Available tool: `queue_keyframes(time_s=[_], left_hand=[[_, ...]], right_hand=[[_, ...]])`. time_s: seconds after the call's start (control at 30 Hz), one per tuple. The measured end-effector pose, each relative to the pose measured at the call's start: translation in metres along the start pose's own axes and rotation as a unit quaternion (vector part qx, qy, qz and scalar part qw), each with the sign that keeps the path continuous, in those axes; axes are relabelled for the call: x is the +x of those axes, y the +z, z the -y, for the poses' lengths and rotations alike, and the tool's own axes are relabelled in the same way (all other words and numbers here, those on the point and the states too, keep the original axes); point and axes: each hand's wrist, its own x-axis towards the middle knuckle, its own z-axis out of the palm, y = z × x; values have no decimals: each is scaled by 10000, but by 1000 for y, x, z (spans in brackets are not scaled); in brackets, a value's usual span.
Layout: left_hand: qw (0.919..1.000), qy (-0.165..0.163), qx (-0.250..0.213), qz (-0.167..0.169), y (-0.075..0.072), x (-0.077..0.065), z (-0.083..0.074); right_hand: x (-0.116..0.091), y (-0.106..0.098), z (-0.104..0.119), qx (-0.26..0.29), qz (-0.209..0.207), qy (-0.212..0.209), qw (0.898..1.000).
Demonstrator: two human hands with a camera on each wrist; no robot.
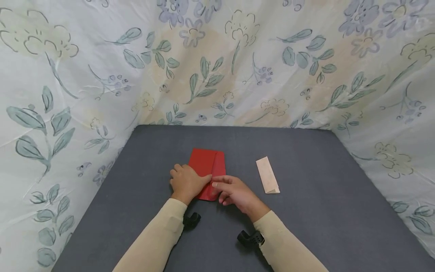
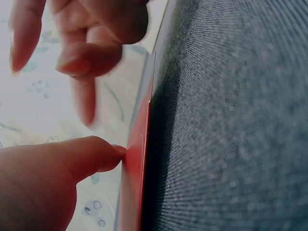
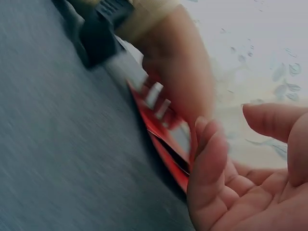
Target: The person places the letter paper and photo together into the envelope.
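Note:
A red envelope (image 1: pixel 202 160) lies on the dark table, its long flap (image 1: pixel 220 162) along the right side. My left hand (image 1: pixel 187 182) rests over its left edge, the straight thumb pressing on the front near the flap's edge; the left wrist view shows this thumb (image 2: pixel 91 156) against the red paper. From the right, my right hand (image 1: pixel 239 194) reaches over the flap with fingers loosely bent and thumb apart. In the right wrist view its fingertips (image 3: pixel 209 149) are right at the flap, where a dark gap shows between flap and envelope (image 3: pixel 149 115).
A narrow, pale pink folded paper (image 1: pixel 267 175) lies to the right of the envelope, with a small folded corner at its near end. Floral cloth (image 1: pixel 210 75) hangs behind and at both sides of the dark table (image 1: pixel 312 211). Black wrist cameras (image 1: pixel 250 238) sit under both forearms.

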Motion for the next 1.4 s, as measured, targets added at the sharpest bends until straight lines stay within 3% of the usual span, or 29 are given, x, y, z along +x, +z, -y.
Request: queue_keyframes(time_s=[0.23, 0.47, 0.7, 0.83, 1.1, 1.23, 1.4], left_hand=[[9999, 25, -29, -110, 1, 1, 1], [9997, 12, -187, -182, -2, 1, 1], [9997, 18, -208, -117, -1, 3, 2], [9998, -19, -177, -55, -2, 4, 3], [9999, -36, -107, 34, 0, 1, 6], [9999, -78, -107, 79, 1, 0, 7], [9999, -84, -144, 12, -1, -4, 5]], right_hand=[[-4, -31, 11, -835, -863, -1135, 9862], [-5, -65, 16, -1015, -1444, -1705, 9694], [-12, -94, 13, -1614, -2343, -2222, 9326], [-18, -108, 11, -1505, -2804, -2145, 9234], [-25, -126, 0, -1267, -3316, -1540, 9221], [-26, -129, -1, -1204, -3513, -1345, 9187], [-28, -129, 1, -860, -3763, -810, 9190]])
